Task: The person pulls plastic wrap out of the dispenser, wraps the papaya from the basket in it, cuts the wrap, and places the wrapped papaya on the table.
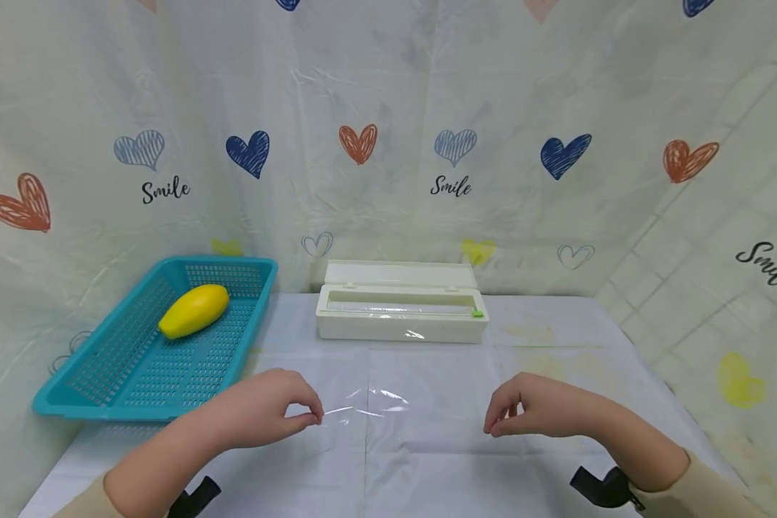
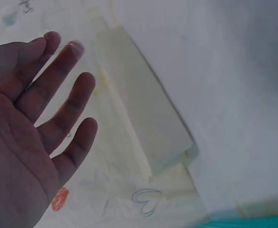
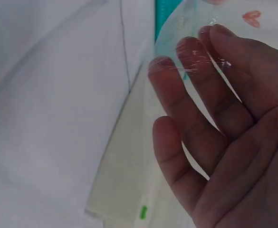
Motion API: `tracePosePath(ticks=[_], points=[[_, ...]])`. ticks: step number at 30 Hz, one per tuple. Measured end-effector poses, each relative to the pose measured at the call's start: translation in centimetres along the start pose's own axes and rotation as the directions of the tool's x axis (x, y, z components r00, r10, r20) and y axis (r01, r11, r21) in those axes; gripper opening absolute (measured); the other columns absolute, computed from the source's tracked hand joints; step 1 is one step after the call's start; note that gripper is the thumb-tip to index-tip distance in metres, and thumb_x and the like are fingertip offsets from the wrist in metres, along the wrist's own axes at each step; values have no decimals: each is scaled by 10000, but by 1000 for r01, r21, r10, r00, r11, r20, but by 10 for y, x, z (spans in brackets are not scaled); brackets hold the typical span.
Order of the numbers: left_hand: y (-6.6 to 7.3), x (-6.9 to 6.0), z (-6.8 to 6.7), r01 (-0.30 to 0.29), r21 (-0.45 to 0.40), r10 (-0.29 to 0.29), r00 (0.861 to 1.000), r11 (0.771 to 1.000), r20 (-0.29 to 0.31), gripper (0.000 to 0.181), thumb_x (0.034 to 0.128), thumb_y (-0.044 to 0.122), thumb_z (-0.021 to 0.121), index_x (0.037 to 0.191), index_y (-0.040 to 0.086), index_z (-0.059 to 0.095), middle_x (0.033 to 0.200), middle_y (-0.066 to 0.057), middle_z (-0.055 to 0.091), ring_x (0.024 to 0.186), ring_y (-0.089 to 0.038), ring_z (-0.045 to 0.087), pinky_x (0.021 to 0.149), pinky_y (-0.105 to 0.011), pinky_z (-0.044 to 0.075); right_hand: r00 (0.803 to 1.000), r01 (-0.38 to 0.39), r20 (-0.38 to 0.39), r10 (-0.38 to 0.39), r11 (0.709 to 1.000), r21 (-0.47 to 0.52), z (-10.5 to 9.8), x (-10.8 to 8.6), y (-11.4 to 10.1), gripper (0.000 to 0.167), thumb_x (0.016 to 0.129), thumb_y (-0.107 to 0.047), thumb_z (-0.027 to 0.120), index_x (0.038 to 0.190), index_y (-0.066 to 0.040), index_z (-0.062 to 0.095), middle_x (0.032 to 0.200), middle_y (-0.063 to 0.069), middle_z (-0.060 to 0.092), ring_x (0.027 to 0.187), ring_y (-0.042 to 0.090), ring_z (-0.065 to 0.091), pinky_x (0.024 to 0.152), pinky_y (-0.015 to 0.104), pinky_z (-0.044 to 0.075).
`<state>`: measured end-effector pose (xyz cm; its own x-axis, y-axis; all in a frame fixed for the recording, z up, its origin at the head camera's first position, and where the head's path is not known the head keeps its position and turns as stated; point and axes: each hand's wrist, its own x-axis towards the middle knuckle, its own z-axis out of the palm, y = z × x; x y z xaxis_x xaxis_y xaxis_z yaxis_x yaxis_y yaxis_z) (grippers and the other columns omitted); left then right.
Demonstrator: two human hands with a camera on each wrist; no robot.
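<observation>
A white-covered table is seen. Along its left edge, toward the far left corner, a blue basket is set. By the middle of the far edge a white box is placed, its lid raised. Clear film is held between the hands, nearer the table's front edge; its full outline cannot be made out. It is pinched by thumb and forefinger of the left hand and the right hand, the other fingers loosely spread. In the basket's far half a yellow fruit is held.
</observation>
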<state>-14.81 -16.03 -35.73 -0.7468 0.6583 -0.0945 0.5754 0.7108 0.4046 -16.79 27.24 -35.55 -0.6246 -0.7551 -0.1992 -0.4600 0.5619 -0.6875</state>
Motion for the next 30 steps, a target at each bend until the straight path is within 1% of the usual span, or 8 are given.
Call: tracePosePath(ticks=[4,7,12,18,21,24,28,30], points=[[-6,9,23,-3,20,1,998,1000,68,60,911,270,714,909,293,770,856,252,631,838,-44,592,816,-337,524,997,-62,46,63,998,-23,15,9,11,55,905,-236,725,891,-244,778,859,-178,686,806,17,603,714,255,521],[-11,13,37,-3,25,1,996,1000,94,55,892,252,730,882,280,776,821,251,632,810,-45,599,815,-342,517,994,-86,62,88,996,-32,25,15,18,49,887,-233,743,855,-220,778,827,-189,672,774,13,598,698,245,519],[-18,19,50,12,45,-17,994,999,106,54,857,228,761,846,275,785,778,243,639,749,1,581,824,-360,506,989,-128,66,133,989,-71,38,22,26,85,855,-182,766,800,-246,759,795,-196,654,755,5,586,696,244,513],[-23,26,65,-32,122,15,991,992,136,79,844,205,773,819,277,797,810,233,636,768,29,560,807,-329,493,989,-118,67,128,983,-140,49,26,29,144,827,-108,771,777,-243,757,809,-198,639,786,-29,563,767,266,515],[-22,28,69,-15,131,-6,987,991,159,55,845,236,773,813,271,801,836,216,625,781,13,556,850,-350,499,988,-133,56,146,974,-184,54,25,27,114,824,-155,784,778,-256,758,792,-207,637,773,-33,557,765,273,517],[-19,27,69,23,122,-44,984,992,173,87,847,347,765,816,274,800,842,203,610,787,-8,549,867,-374,493,982,-165,58,180,965,-205,57,24,24,26,831,-255,788,834,-269,766,787,-223,628,761,-33,550,748,276,514],[-17,25,67,39,116,-60,982,992,179,249,840,510,726,926,288,801,874,193,633,827,-25,558,849,-365,481,977,-185,66,203,961,-205,58,21,19,118,843,-345,771,929,-265,770,810,-232,626,776,-34,553,743,282,510],[-16,23,65,44,116,-64,982,992,180,310,839,556,704,993,301,790,893,186,645,844,-37,555,852,-369,475,979,-175,63,192,962,-210,57,19,16,147,849,-365,760,955,-262,766,834,-236,629,806,-31,567,763,286,514]])
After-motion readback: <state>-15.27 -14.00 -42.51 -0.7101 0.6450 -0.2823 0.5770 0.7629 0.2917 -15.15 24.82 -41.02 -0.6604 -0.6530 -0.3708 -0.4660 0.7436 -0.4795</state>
